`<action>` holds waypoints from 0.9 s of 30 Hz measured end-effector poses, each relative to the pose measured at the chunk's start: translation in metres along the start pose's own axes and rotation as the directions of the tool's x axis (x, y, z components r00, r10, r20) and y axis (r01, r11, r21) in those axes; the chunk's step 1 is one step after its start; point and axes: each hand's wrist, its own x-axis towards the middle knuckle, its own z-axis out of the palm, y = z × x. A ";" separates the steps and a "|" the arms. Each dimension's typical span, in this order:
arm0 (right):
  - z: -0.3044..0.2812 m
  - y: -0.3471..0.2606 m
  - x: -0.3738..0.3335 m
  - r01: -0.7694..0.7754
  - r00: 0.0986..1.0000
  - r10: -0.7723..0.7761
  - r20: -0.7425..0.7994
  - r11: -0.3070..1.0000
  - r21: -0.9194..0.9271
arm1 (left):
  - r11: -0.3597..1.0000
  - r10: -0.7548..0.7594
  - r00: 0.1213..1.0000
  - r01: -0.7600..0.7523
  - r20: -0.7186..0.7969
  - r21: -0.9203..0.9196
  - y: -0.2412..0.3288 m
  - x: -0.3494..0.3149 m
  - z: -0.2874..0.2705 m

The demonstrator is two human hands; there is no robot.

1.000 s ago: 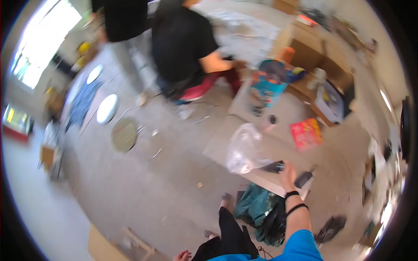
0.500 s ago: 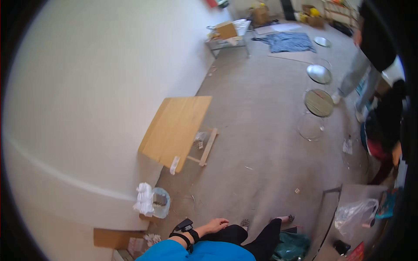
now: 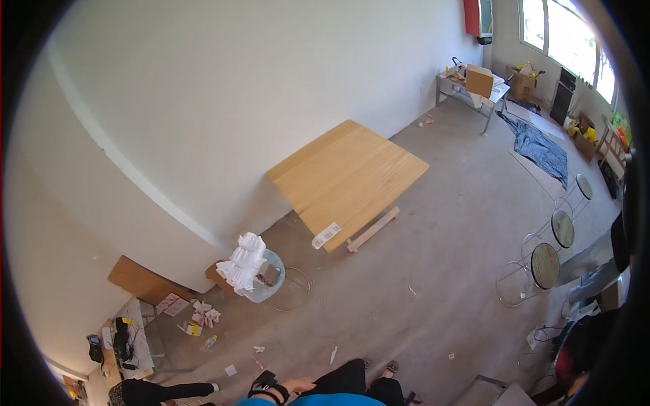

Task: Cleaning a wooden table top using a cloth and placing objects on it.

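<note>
My left hand [image 3: 298, 385] is low in the view beside my dark-trousered thigh [image 3: 342, 379]. Its small fingers look loosely stretched and hold nothing that shows. Black straps with a small black device [image 3: 265, 383] circle that wrist. My right hand is out of sight. Ahead stands a low table with a light wooden top [image 3: 352, 176], beyond the hand's reach. A white printed strip [image 3: 326, 235] lies on its near corner. Left of the table, crumpled white sheets [image 3: 245, 264] are piled beside a light blue plastic-lined container [image 3: 276, 281].
Round stools [image 3: 545, 265] line the right side, near a standing person's grey-trousered leg [image 3: 589, 264]. Another person [image 3: 596, 338] is at lower right. At lower left are a cluttered desk [image 3: 139, 338] and a dark-clothed person [image 3: 159, 392]. Litter [image 3: 206, 313] lies on the floor.
My view has swung left, so the wooden table now sits nearer the centre and the window and lower-left desk have come in. My left hand stays by my thigh.
</note>
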 end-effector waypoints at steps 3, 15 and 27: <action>-0.087 -0.077 0.016 0.182 0.957 -0.140 -0.254 0.972 0.151 | 0.965 0.258 0.962 -0.251 -0.090 0.079 -0.034 0.035 -0.008; -0.040 -0.513 0.125 0.241 0.925 -0.241 -0.292 0.970 -0.039 | 0.130 0.063 0.856 -0.516 -0.513 -0.846 0.104 0.086 -0.249; 0.074 -0.733 0.231 0.382 0.904 -0.424 0.047 0.756 -0.531 | 0.281 -0.186 0.687 -0.648 -0.703 -0.708 0.110 0.089 -0.419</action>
